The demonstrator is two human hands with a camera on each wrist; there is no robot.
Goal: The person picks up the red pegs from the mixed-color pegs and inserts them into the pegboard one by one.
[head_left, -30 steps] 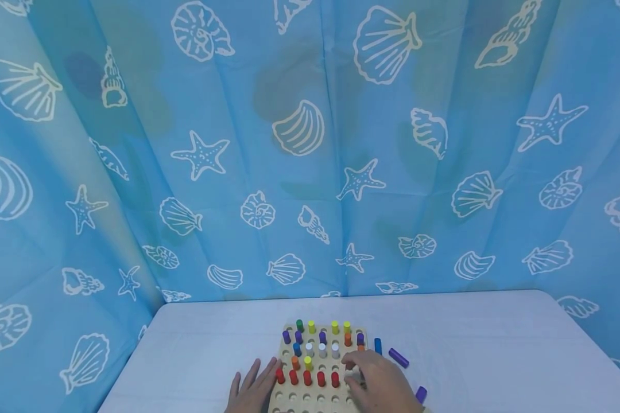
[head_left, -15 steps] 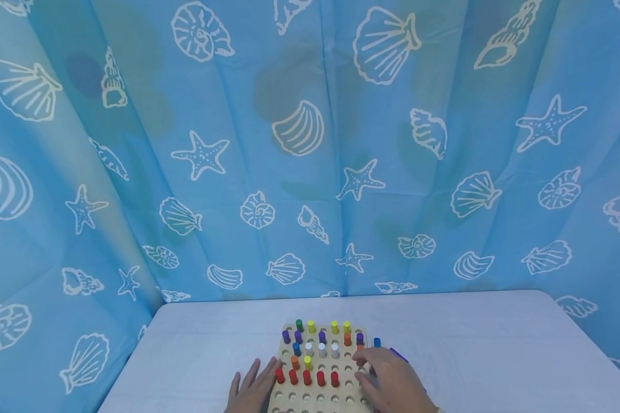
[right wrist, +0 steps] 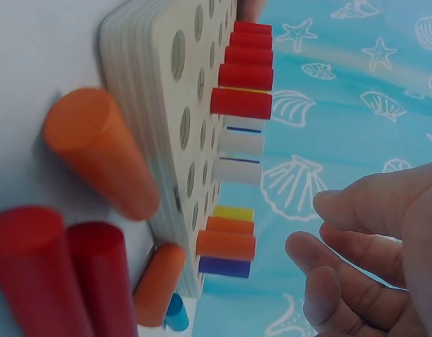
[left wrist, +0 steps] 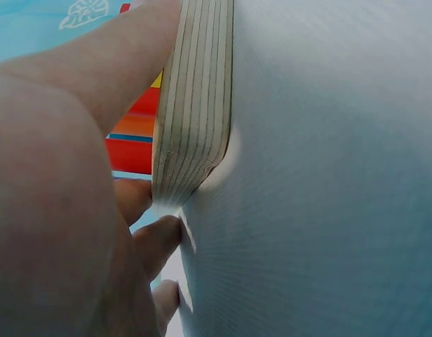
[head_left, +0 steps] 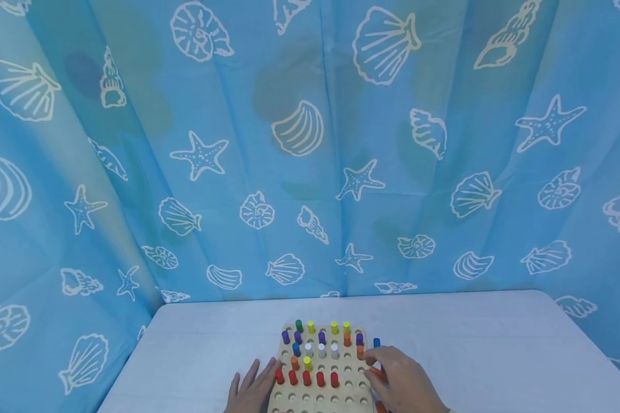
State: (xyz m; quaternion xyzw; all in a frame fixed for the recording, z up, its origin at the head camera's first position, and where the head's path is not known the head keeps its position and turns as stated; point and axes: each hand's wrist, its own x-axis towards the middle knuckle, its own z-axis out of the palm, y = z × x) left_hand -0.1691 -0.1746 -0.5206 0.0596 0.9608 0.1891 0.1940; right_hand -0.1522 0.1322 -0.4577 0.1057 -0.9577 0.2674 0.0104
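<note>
A pale wooden pegboard [head_left: 341,390] with rows of round holes lies on the table. Along one row stand several red pegs [head_left: 306,377], with white pegs [head_left: 321,350] farther back. My left hand [head_left: 253,390] rests flat by the board's left side, fingers spread; in the left wrist view it lies against the layered board edge [left wrist: 195,91]. Over the right edge hovers my right hand [head_left: 405,381], thumb and fingers apart and loosely bent, holding nothing in the right wrist view. Nearest its fingertips is an upright orange peg [head_left: 360,351]. Below lies a loose orange peg [right wrist: 97,151].
Beside the board's right edge lie two loose red pegs [right wrist: 34,267], another orange peg [right wrist: 160,284] and a blue peg [right wrist: 177,314]. The white-covered table [head_left: 496,344] extends to both sides. A blue shell-patterned curtain [head_left: 310,172] hangs behind it.
My right hand has moved right, from over the board to its right edge, uncovering holes there. It now hides the purple pegs lying on the table. My left hand has stayed in place.
</note>
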